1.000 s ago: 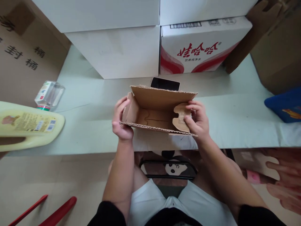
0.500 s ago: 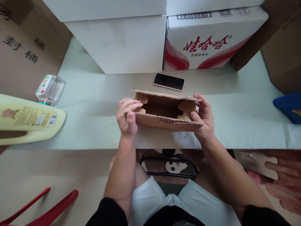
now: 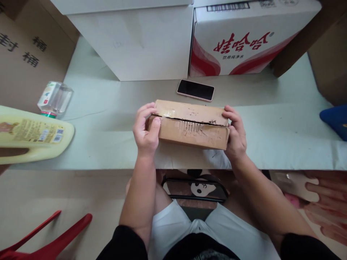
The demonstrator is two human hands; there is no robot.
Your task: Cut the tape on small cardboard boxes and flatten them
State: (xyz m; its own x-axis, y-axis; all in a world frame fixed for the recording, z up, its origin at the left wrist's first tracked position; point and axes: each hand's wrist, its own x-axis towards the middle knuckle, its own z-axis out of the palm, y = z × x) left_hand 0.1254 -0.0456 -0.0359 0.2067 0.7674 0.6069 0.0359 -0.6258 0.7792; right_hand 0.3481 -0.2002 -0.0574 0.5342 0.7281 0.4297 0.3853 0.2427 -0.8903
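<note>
A small brown cardboard box [image 3: 189, 133] sits near the table's front edge between my hands. Its two top flaps are folded down and meet at a narrow dark gap, with torn, rough patches along the seam. My left hand [image 3: 146, 128] grips the box's left end, its thumb on the front flap and its fingers at the rear one. At the right end, my right hand [image 3: 236, 131] holds the box, its fingertips at the rear flap's corner. What lies inside the box is hidden.
Behind the box lies a phone [image 3: 195, 90]. White cartons [image 3: 130, 47] and a red-and-white carton [image 3: 238, 47] stand at the back. To the left are a clear bottle [image 3: 55, 98] and a yellow jug [image 3: 51, 141]; a blue container [image 3: 336, 121] is at right.
The box's top flaps, upright and apart before, have been folded inward and now cover its opening. Both hands still hold its ends.
</note>
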